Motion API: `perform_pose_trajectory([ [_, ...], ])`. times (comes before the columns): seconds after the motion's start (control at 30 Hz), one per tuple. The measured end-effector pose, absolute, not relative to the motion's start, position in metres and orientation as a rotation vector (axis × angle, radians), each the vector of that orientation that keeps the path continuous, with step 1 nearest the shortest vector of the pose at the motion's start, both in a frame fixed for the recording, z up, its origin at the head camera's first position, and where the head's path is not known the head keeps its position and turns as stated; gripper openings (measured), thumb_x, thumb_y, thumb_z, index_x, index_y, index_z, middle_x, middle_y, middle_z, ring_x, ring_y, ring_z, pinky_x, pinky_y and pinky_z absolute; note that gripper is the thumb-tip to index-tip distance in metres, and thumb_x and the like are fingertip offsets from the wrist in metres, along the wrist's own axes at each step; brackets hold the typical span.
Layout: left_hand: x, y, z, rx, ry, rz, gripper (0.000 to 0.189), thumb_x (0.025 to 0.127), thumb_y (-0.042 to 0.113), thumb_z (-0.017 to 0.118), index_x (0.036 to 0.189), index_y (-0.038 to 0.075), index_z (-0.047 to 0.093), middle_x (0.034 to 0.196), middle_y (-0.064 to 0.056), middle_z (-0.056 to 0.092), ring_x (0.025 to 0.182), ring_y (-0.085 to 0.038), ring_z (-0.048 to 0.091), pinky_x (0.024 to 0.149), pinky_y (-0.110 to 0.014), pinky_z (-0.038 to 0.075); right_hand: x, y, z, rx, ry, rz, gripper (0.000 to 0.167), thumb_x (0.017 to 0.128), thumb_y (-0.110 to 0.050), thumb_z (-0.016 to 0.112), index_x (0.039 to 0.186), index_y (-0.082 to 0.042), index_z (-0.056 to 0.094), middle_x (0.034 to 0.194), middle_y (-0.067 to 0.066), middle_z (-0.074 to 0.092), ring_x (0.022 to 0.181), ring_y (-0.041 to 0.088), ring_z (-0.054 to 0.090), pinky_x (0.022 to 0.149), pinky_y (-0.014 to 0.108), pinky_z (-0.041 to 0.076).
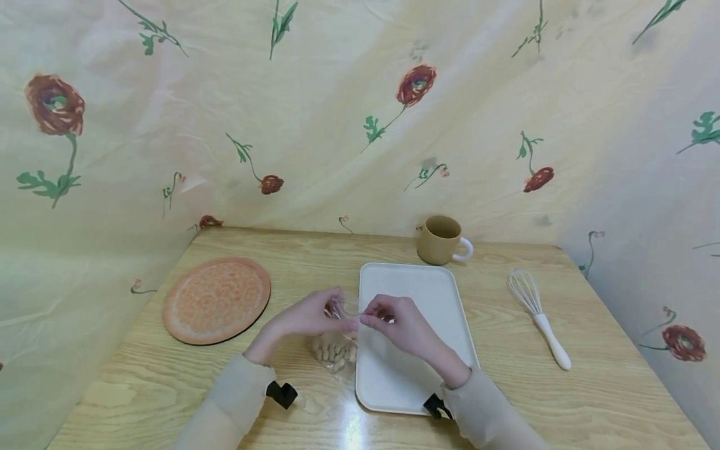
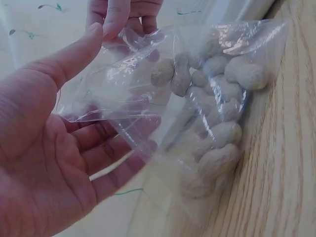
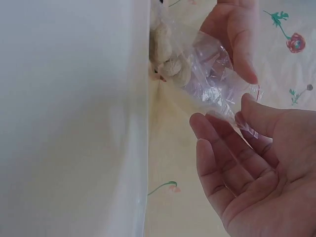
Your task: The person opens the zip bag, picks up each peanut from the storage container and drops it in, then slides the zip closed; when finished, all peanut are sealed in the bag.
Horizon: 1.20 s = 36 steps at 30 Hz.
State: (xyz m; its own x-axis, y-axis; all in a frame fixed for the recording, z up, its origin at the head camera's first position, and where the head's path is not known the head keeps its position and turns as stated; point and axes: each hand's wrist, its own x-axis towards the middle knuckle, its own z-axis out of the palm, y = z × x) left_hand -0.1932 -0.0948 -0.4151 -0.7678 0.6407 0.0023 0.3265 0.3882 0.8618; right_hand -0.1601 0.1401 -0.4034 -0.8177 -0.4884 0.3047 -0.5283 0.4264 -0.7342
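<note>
A clear zip bag (image 1: 344, 370) of unshelled peanuts (image 2: 226, 133) rests on the wooden table, beside the left edge of the white tray (image 1: 416, 287). My left hand (image 1: 315, 314) holds the bag near its mouth, the thumb in front of the film and the other fingers behind it. Thumb and forefinger of my right hand (image 1: 402, 322) pinch the opposite side of the mouth, above the tray. A thin red line runs along the mouth. In the left wrist view the peanuts lie low in the bag, against the table.
A round orange patterned mat (image 1: 219, 300) lies at the left. Behind the tray stands a tan mug (image 1: 435, 242) with a white handle. A white-handled whisk (image 1: 542, 322) lies at the right. Floral cloth (image 1: 337, 112) hangs behind the table.
</note>
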Motion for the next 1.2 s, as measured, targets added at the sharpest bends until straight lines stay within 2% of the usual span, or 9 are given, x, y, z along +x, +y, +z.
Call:
perform_pose_trajectory([
  [0.07,-0.194,-0.095,-0.414,0.817,2.302,1.395,0.037,0.088,0.032,0.078,0.103,0.009,0.055,0.095,-0.004,0.061,0.087,-0.018,0.059,0.077,-0.034,0.051,-0.163,0.137,-0.403,0.919,-2.606,1.428,0.006,0.091,-0.010,0.073,0.087,-0.007,0.069,0.082,0.000,0.069,0.073,0.015,0.065,0.068,0.029,0.055],
  [0.23,-0.196,-0.095,-0.412,0.667,2.287,1.570,0.051,0.086,0.030,0.080,0.120,0.000,0.056,0.101,-0.007,0.063,0.090,-0.020,0.060,0.079,-0.035,0.051,-0.171,0.133,-0.403,0.820,-2.583,1.659,0.008,0.094,-0.007,0.069,0.093,0.001,0.067,0.088,0.012,0.072,0.082,0.035,0.070,0.073,0.029,0.056],
  [0.37,-0.197,-0.094,-0.413,0.583,2.260,1.624,0.046,0.088,0.026,0.079,0.120,-0.002,0.063,0.100,-0.007,0.068,0.089,-0.021,0.064,0.080,-0.036,0.052,-0.175,0.130,-0.406,0.695,-2.567,1.780,0.012,0.095,-0.005,0.067,0.097,0.006,0.064,0.090,0.017,0.072,0.083,0.042,0.069,0.072,0.027,0.055],
  [0.53,-0.195,-0.090,-0.414,0.451,2.211,1.684,0.037,0.088,0.028,0.078,0.114,0.003,0.068,0.101,-0.007,0.069,0.085,-0.022,0.066,0.078,-0.039,0.054,-0.177,0.126,-0.412,0.511,-2.576,1.885,0.025,0.095,-0.005,0.066,0.113,0.010,0.057,0.092,0.017,0.072,0.084,0.039,0.069,0.071,0.028,0.053],
  [0.6,-0.195,-0.089,-0.416,0.384,2.183,1.726,0.037,0.089,0.029,0.077,0.114,0.003,0.069,0.102,-0.007,0.069,0.083,-0.021,0.066,0.076,-0.039,0.054,-0.177,0.124,-0.412,0.457,-2.586,1.899,0.028,0.095,-0.006,0.067,0.116,0.010,0.058,0.092,0.017,0.072,0.083,0.039,0.069,0.070,0.028,0.053],
  [0.7,-0.196,-0.086,-0.417,0.285,2.127,1.796,0.039,0.089,0.027,0.077,0.116,0.001,0.067,0.104,-0.009,0.070,0.079,-0.020,0.067,0.073,-0.036,0.054,-0.176,0.121,-0.411,0.394,-2.608,1.873,0.024,0.096,-0.010,0.066,0.111,0.009,0.064,0.090,0.017,0.072,0.083,0.038,0.067,0.068,0.029,0.052],
  [0.87,-0.197,-0.082,-0.417,0.135,2.067,1.867,0.041,0.088,0.024,0.077,0.119,-0.001,0.064,0.100,-0.009,0.071,0.076,-0.016,0.066,0.069,-0.028,0.050,-0.173,0.118,-0.408,0.242,-2.592,1.934,0.024,0.098,-0.016,0.065,0.107,0.007,0.068,0.090,0.015,0.071,0.087,0.036,0.066,0.073,0.036,0.053],
  [1.03,-0.197,-0.078,-0.416,0.069,2.044,1.911,0.038,0.089,0.023,0.076,0.117,-0.002,0.066,0.097,-0.012,0.072,0.074,-0.015,0.065,0.067,-0.026,0.050,-0.175,0.115,-0.409,0.062,-2.554,2.002,0.022,0.097,-0.017,0.067,0.104,0.003,0.071,0.086,0.006,0.071,0.083,0.025,0.066,0.078,0.038,0.053],
  [1.2,-0.195,-0.076,-0.418,0.067,2.019,1.954,0.034,0.091,0.020,0.074,0.115,-0.002,0.068,0.095,-0.008,0.073,0.073,-0.015,0.066,0.065,-0.026,0.050,-0.176,0.113,-0.410,-0.025,-2.502,2.037,0.018,0.094,-0.015,0.069,0.100,0.002,0.074,0.083,0.005,0.072,0.076,0.016,0.065,0.078,0.039,0.053],
])
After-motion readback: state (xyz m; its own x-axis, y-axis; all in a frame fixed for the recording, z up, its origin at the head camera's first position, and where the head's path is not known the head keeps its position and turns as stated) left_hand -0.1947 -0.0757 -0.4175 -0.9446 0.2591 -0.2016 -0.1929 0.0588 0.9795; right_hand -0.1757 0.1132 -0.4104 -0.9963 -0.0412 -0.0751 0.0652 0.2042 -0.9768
